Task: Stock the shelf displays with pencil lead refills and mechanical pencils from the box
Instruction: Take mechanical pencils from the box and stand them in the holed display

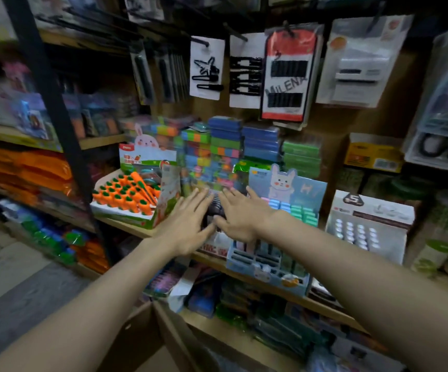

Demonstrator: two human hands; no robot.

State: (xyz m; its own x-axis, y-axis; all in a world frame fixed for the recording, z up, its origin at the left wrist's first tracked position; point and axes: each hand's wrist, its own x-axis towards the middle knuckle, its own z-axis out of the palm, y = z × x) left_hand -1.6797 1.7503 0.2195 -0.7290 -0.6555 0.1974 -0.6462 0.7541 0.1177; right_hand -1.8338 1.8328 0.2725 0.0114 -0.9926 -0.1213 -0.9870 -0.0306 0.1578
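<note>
Both arms reach forward to the middle wooden shelf (137, 230), and the two hands meet over a dark display box (215, 210) that sits between a carrot display and a blue bunny display. The left hand (188, 224) lies flat with its fingers straight and spread apart, fingertips pointing up toward the stacked colourful packs (212, 154) just beyond them. The right hand (240, 216) is likewise flat, fingers straight and fanned, its thumb side nearly touching the left hand's thumb side. Neither hand curls round anything; whether the palms press on the dark box or hover just above it cannot be told through the blur.

Just left of the left fingers stands the carrot pen display (129, 196), rows of orange carrot tops in a white and green tray under a bunny header card. Just right of the right fingers stands the blue bunny display (287, 189) with small pastel blocks in rows. Below the right wrist a pale blue compartment tray (268, 267) holds dark slim items at the shelf edge. A brown cardboard box (147, 336) sits low between the forearms. Hair-clip cards (208, 68) hang well above the fingertips
</note>
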